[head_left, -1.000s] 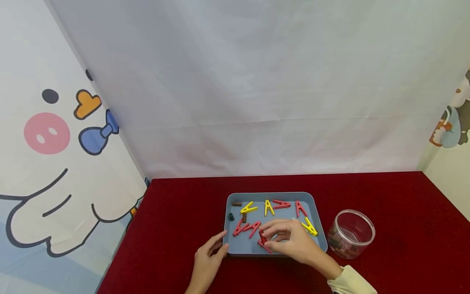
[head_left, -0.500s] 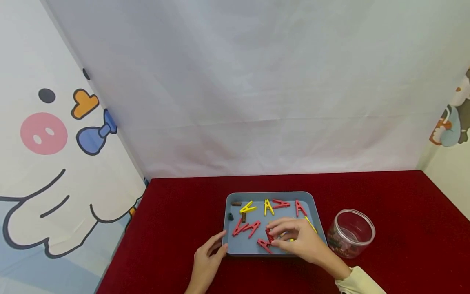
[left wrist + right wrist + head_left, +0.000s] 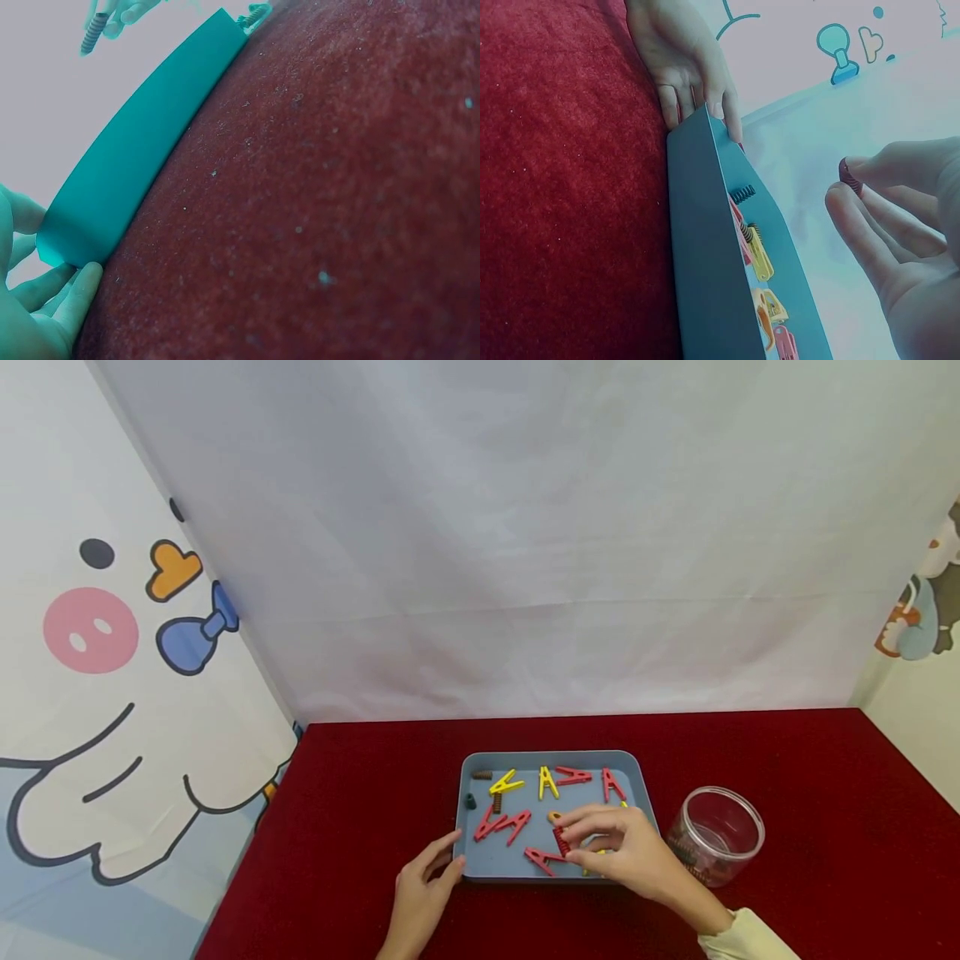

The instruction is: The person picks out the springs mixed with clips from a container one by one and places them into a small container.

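In the head view, my right hand pinches a red coil spring between thumb and fingertips, over the right half of a shallow blue-grey tray. The right wrist view shows the spring held at the fingertips, raised beside the tray wall. My left hand grips the tray's near left corner, thumb and fingers on either side of it. Red clothespins and yellow clothespins lie in the tray. Brown springs and a dark green spring are at its left.
Right of the tray stands a clear round jar with several springs at its bottom. Dark red cloth covers the table. A pale curtain hangs behind it, and a cartoon-printed panel is on the left.
My right hand has moved right across the tray with the red spring, away from the red clothespin near the front edge. The left hand has stayed at the corner.
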Motion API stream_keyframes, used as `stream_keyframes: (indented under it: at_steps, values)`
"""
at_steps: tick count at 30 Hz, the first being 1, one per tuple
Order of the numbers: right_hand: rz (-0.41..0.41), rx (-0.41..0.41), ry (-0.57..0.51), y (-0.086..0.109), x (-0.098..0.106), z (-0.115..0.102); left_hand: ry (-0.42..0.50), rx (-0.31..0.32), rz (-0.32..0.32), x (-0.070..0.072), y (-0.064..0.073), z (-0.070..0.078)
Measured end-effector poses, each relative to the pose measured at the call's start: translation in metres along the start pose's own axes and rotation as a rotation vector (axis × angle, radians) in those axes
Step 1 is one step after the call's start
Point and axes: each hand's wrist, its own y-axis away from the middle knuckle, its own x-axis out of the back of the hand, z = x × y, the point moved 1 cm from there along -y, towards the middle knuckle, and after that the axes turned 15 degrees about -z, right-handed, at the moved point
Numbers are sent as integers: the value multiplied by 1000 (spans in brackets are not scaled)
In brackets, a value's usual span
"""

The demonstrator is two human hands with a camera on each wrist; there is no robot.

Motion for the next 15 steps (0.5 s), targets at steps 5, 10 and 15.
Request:
stream_keyframes:
  at_steps: [5,10,15]
  values:
    - [-10,5,2,3,3,-3,5,-2,4,0,1,1]
    - [0,12,0,5,5,-5,9,1,10,-1,0,1]
    - [18,31,-12,7,7,-6,9,-2,15,-1,1,2]
